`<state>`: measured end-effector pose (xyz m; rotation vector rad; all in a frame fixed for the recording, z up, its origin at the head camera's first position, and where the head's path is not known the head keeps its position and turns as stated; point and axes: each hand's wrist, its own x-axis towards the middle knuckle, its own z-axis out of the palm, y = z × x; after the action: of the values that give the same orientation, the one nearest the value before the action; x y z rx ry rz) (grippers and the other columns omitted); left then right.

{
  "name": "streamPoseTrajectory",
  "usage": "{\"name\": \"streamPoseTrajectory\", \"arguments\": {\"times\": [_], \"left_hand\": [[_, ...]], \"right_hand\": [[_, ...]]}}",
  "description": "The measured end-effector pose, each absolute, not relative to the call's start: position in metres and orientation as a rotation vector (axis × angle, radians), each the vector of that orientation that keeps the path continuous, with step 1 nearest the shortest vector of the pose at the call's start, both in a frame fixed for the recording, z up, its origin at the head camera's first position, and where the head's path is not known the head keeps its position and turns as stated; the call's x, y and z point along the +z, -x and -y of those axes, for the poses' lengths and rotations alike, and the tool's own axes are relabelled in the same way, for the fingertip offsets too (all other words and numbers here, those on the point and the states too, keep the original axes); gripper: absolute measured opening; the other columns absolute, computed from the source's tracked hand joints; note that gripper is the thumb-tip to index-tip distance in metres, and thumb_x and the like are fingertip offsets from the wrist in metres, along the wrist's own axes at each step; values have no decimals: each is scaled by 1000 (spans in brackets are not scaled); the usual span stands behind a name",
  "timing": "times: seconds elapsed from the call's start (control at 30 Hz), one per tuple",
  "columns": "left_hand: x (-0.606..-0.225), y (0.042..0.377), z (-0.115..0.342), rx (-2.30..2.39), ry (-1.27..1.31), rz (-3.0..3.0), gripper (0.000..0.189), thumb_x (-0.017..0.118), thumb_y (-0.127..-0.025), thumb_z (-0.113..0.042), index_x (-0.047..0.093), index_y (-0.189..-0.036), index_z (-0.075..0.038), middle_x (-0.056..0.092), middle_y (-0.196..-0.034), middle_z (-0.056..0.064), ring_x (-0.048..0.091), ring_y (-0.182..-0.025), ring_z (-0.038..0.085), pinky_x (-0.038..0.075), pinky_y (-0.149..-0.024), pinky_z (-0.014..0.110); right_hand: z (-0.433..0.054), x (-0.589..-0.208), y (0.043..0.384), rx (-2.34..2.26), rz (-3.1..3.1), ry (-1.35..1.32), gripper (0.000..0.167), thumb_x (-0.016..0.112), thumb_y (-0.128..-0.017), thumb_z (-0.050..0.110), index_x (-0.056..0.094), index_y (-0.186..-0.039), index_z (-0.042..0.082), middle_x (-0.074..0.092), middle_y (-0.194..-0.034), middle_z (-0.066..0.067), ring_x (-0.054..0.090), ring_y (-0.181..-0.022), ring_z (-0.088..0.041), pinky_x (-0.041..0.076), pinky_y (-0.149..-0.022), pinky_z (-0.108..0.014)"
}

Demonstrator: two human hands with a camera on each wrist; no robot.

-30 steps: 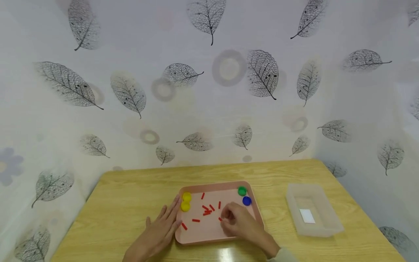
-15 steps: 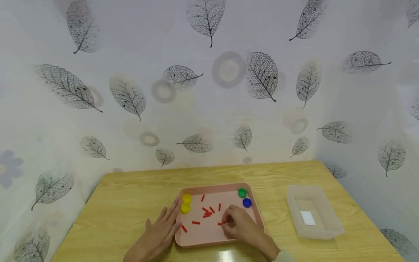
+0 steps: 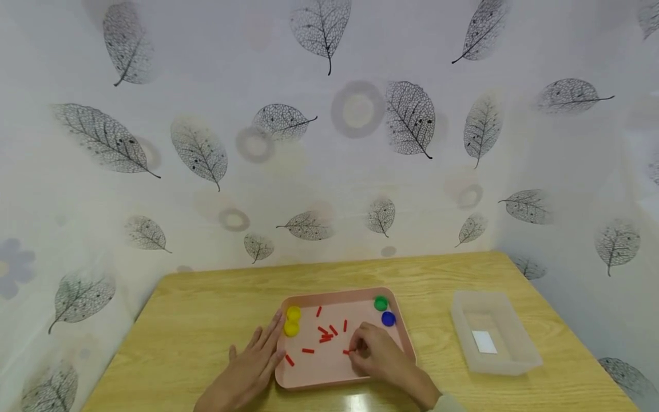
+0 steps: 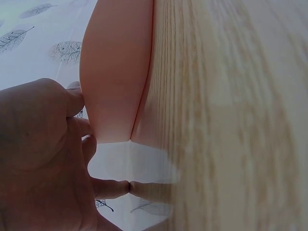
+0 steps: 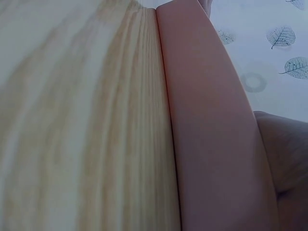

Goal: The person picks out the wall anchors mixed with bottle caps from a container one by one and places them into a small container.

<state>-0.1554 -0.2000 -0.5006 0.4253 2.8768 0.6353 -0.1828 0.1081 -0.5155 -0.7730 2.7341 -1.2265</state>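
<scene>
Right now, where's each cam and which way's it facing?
Head: worn on head, forward-down at wall, table, tray; left hand, right hand show.
Left wrist: on that wrist, facing tray side, table; left hand shows.
Right wrist: on that wrist, facing tray side, table; part of right hand shows.
Both wrist views share tray, table, wall.

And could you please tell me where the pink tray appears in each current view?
Head: the pink tray sits at bottom centre.
Left wrist: its outer wall, upper left.
Right wrist: an outer wall, right of centre, top to bottom.
Shared landmark: the wood-grain table, visible in all three.
</scene>
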Motion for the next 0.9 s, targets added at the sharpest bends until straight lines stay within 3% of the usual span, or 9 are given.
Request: {"name": "streamPoseTrajectory", "arguments": {"times": [0.57, 0.9], "left_hand": [[-502, 154, 200, 678, -438, -2874, 64, 30, -110, -55, 13, -166, -30, 7, -171, -12, 27, -150, 45, 7, -96, 92], [-502, 154, 201, 673, -438, -2879, 65, 31, -109, -56, 14, -166, -30, 6, -171, -14, 27, -150, 45, 7, -96, 91]], "right_hand": [[-115, -513, 179, -1232, -2866, 843, 15, 80, -87, 9, 67, -85, 15, 57, -88, 7, 56, -81, -3, 53, -71, -20], [-131, -504, 180, -1347, -2968, 987, 18, 78, -83, -1, 66, -84, 12, 59, -88, 6, 59, -81, -9, 56, -71, -23]]}}
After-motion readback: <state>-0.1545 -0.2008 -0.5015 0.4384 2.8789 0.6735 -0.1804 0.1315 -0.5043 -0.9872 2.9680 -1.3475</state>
